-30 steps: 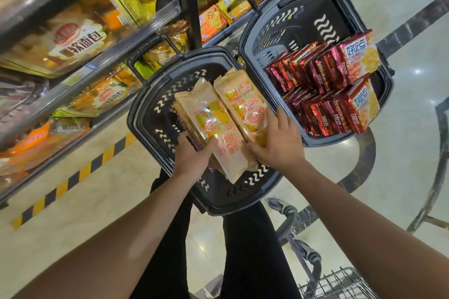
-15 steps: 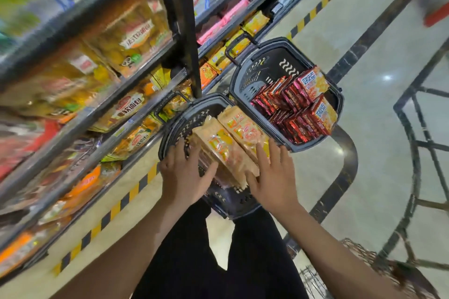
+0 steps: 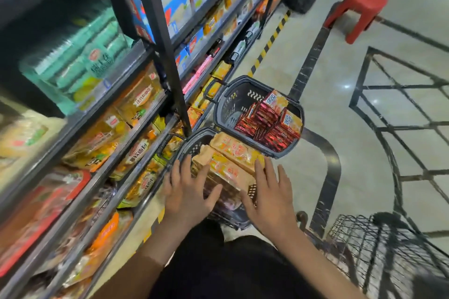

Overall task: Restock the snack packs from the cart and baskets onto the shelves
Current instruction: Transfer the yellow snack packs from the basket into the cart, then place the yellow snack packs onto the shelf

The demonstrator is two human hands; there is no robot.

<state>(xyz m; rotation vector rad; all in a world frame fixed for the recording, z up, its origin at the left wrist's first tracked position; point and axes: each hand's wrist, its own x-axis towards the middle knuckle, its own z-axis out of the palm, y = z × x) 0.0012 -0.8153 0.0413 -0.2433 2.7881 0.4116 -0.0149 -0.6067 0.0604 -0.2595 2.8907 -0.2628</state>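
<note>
Floor (image 3: 364, 153): 2 baskets (image 3: 243, 94), red stool (image 3: 359, 9), cart (image 3: 379, 238).

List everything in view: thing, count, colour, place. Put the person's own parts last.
near basket: one, dark grey, on the floor by the shelves, under the hands
tan snack packs: at least two, tan and orange, lying in the near basket
far basket: one, dark grey, just beyond the near basket
red snack packs: many, exact count unclear, red, stacked in the far basket
shelves: several tiers, dark metal, on the left, stocked with orange, green and blue packs
stool: one, red, on the floor at upper right
cart: one, dark wire, at lower right
left hand: fingers spread, at the tan packs' left side
right hand: fingers spread, at their right side
</note>
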